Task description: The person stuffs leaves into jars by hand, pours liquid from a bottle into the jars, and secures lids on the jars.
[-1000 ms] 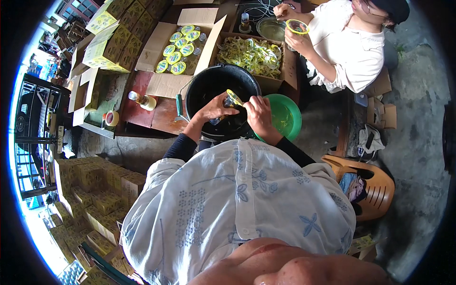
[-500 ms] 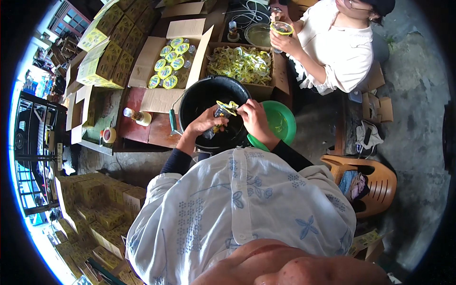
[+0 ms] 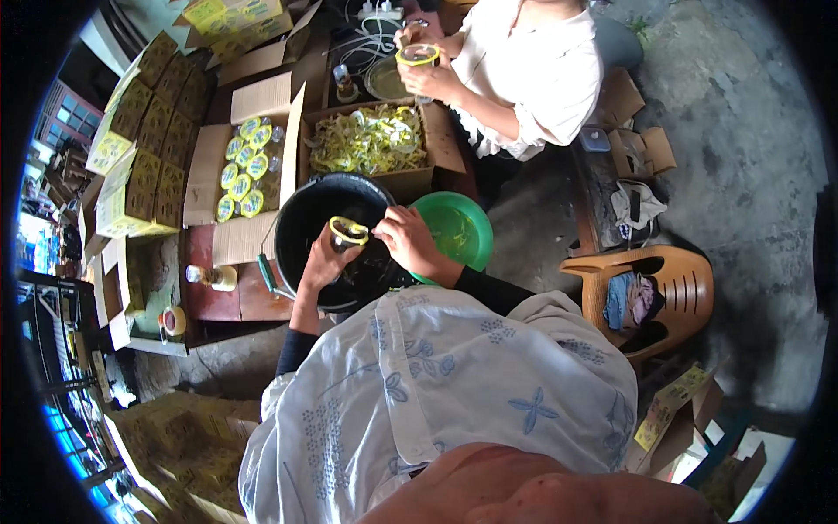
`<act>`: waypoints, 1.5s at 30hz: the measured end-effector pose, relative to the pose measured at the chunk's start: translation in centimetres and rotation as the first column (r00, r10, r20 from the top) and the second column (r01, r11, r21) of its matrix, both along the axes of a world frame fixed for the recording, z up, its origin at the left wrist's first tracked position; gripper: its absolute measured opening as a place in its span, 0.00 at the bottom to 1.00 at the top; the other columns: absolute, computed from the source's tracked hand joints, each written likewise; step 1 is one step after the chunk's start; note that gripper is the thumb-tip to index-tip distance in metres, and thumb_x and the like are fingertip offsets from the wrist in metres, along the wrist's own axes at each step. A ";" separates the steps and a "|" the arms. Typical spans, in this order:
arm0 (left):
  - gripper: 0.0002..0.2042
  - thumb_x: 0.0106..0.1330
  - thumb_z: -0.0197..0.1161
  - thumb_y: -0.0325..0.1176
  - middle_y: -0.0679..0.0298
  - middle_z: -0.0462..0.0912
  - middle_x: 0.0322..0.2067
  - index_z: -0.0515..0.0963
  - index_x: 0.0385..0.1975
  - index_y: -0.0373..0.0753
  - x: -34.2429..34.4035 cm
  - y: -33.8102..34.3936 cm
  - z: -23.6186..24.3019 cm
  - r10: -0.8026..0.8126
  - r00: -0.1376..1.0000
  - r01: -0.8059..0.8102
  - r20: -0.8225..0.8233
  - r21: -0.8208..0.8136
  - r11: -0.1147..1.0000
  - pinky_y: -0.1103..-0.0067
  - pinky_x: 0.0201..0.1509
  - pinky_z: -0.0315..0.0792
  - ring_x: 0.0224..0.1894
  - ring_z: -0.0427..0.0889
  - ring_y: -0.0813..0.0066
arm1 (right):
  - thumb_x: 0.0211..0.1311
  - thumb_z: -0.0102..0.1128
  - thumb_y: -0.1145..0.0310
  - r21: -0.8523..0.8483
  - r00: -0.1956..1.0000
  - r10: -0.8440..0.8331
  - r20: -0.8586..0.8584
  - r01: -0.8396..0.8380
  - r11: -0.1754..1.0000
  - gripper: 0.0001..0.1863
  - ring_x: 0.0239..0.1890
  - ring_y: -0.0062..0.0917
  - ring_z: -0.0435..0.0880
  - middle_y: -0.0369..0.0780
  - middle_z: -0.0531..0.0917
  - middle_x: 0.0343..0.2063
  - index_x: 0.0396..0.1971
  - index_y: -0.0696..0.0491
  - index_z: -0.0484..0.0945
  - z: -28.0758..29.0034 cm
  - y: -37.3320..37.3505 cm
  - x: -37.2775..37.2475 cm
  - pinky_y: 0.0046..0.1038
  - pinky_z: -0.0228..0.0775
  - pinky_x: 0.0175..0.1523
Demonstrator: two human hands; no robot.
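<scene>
My left hand [image 3: 325,262] is wrapped round a clear plastic cup [image 3: 339,244] with dark contents, held over the black bucket [image 3: 292,218]. A ring of yellow film [image 3: 348,225] runs along the cup's rim. My right hand [image 3: 408,242] is closed in a pinch beside the rim, at a bit of that film sticking out toward it. Under my right wrist stands a green basin [image 3: 476,229] with scraps of yellow film in it. The bucket's inside is dark, so its contents are hard to make out.
Beyond the bucket are a carton of yellow film scraps [image 3: 367,140] and a carton of sealed cups [image 3: 244,166]. Across the table, a person [image 3: 532,79] holds another cup. Stacked yellow boxes [image 3: 144,175] stand at left; an orange chair [image 3: 676,297] is at right.
The view has shifted, so the scene sits further left. The crumpled yellow film above the cup now lies round its rim, and the cup stands more upright in my left hand.
</scene>
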State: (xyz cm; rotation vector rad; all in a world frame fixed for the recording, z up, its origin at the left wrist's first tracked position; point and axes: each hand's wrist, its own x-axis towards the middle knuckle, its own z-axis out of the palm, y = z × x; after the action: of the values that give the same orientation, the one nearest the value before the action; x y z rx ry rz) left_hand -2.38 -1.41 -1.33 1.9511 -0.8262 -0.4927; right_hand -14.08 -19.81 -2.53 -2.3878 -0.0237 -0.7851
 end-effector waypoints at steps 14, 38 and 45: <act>0.17 0.54 0.72 0.32 0.67 0.83 0.33 0.80 0.42 0.34 0.3 1.1 0.2 -0.146 0.918 0.109 -0.369 -0.119 0.987 0.78 0.41 0.74 0.35 0.78 0.81 | 0.50 0.62 0.75 -0.179 0.994 0.021 0.104 -0.002 0.984 0.06 0.37 0.32 0.78 0.36 0.74 0.29 0.30 0.50 0.78 0.2 0.5 -0.6 0.37 0.66 0.44; 0.23 0.58 0.73 0.43 0.61 0.83 0.38 0.75 0.47 0.34 1.2 0.3 -1.9 -0.089 0.996 0.089 0.010 -0.154 0.984 0.75 0.50 0.73 0.42 0.80 0.73 | 0.52 0.65 0.74 -0.064 0.998 -0.056 0.035 0.058 0.996 0.05 0.38 0.33 0.77 0.36 0.74 0.30 0.28 0.49 0.79 1.0 0.6 -1.0 0.38 0.64 0.44; 0.24 0.59 0.71 0.43 0.66 0.79 0.37 0.74 0.49 0.34 0.6 0.4 -1.2 -0.174 0.954 0.153 -0.243 -0.104 0.983 0.81 0.41 0.72 0.37 0.77 0.81 | 0.46 0.65 0.76 -0.147 0.998 -0.060 0.034 0.064 0.987 0.09 0.40 0.33 0.77 0.37 0.74 0.31 0.31 0.50 0.80 -0.3 1.0 -0.3 0.38 0.64 0.46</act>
State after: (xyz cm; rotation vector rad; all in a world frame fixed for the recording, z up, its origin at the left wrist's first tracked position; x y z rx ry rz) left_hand -1.82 -1.00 -2.52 1.7077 -0.8340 -0.7744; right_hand -14.41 -18.83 -2.81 -2.5272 -0.0198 -0.8746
